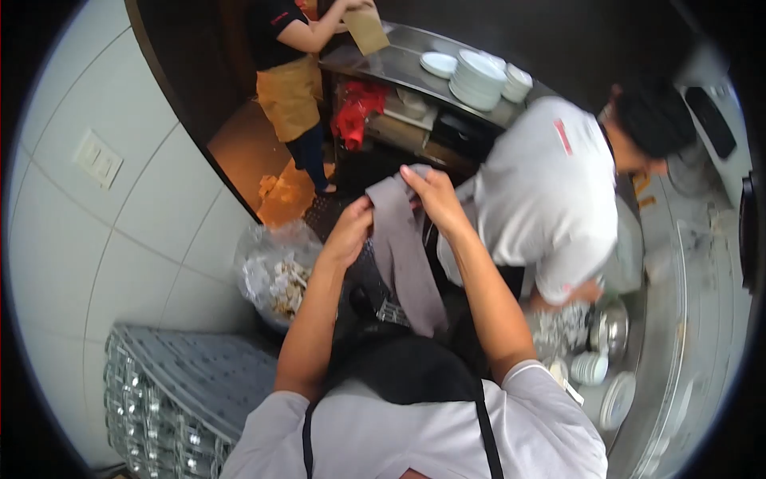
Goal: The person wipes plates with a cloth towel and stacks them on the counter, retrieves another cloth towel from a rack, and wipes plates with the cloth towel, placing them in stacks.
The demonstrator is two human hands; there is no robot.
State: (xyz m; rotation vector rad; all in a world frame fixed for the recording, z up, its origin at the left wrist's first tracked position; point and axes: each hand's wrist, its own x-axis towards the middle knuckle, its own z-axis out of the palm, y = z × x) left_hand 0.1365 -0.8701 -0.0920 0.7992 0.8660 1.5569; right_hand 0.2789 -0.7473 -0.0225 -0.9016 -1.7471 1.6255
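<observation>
A long grey cloth (408, 267) hangs in front of me, its lower end dangling above my black apron (399, 367). My left hand (349, 230) is closed on the left edge of its upper part. Higher up and to the right, my right hand (433, 195) pinches the top of the cloth, the thumb showing on top. Between the two hands the cloth is folded or bunched, and some fingers are hidden behind it.
A co-worker in a white shirt (550, 184) bends close on my right, over a sink area with white bowls (589, 368). Plate stacks (477, 80) stand on a steel counter. Left are a lined waste bin (275, 271) and glass racks (148, 407). Another person wears a tan apron (289, 96).
</observation>
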